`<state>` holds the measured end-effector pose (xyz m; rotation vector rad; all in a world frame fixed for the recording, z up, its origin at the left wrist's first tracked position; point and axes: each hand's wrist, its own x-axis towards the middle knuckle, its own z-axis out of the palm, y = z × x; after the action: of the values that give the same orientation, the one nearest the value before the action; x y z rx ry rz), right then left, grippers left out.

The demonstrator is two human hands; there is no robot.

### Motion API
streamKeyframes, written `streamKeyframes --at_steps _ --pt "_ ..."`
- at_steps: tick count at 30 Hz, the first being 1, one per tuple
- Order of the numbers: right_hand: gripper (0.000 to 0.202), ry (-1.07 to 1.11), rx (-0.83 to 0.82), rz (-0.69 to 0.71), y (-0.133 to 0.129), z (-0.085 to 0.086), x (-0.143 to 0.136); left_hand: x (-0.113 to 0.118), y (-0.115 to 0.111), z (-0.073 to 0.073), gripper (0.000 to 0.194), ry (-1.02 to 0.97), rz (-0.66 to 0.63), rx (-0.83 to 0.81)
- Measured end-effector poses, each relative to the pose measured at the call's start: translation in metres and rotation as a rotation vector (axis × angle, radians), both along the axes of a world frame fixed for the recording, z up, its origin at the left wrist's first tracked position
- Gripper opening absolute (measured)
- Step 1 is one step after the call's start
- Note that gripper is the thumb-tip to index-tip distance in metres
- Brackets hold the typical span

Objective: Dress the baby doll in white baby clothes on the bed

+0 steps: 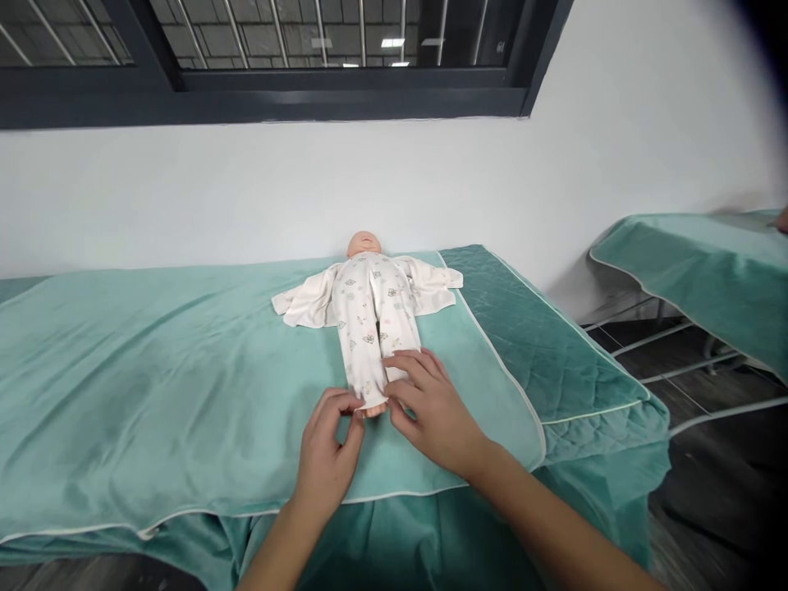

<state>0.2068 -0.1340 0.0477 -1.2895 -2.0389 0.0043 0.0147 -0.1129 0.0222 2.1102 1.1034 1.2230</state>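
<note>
A baby doll lies on its back on the bed, head toward the wall and feet toward me. It wears a white long-sleeved top with both sleeves spread out to the sides. Patterned white trousers cover its body and legs. My left hand is closed, pinching the trouser cuff at the foot on the left. The toes show just below that cuff. My right hand holds the same cuff from the other side between thumb and forefinger, its other fingers lying over the right trouser leg.
A light green sheet covers most of the bed, over a darker quilted cover. Behind stands a white wall with a dark-framed window. At the right is another green-covered bed with a metal frame; part of another person's hand shows there.
</note>
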Motion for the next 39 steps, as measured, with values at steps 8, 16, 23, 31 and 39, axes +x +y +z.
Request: streamKeyframes --at_steps 8,16,23,31,39 --pt "0.022 0.203 -0.036 0.018 0.024 0.007 0.015 -0.004 0.030 0.008 0.010 0.029 0.029 -0.066" --pt "0.017 0.263 0.090 -0.157 0.122 0.026 0.029 0.046 0.144 0.056 0.016 0.041 0.121 0.108" --pt "0.011 0.223 0.002 -0.288 0.219 0.033 0.025 0.074 0.229 0.065 0.013 0.008 0.192 0.163" --pt "0.004 0.321 0.000 -0.126 0.224 0.014 0.027 0.069 0.225 0.047 0.016 -0.031 0.132 0.054" --pt "0.005 0.548 -0.094 -0.083 0.222 0.018 0.033 0.065 0.223 0.045 0.016 -0.003 0.129 0.051"
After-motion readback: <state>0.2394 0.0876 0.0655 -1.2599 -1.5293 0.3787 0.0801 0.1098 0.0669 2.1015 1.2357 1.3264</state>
